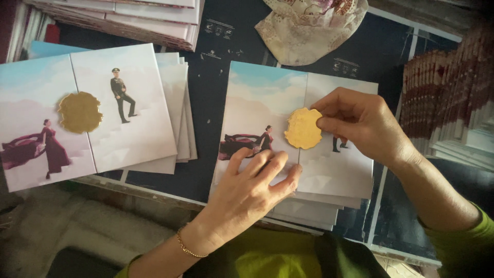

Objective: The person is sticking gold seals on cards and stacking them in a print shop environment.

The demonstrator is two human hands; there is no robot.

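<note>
A folded card (257, 105) with a sky-and-stairs picture tops a stack in front of me. My right hand (363, 123) pinches a gold scalloped seal (302, 128) by its right edge, over the seam where the card's two flaps meet. My left hand (254, 183) lies flat on the lower left flap, fingers spread, pressing it down. A gold bracelet circles that wrist.
At left lies another stack of cards (128, 103), its top card closed with a gold seal (80, 111). More cards are piled at the top left (149, 20) and along the right edge (447, 98). A patterned cloth (309, 25) sits at the top.
</note>
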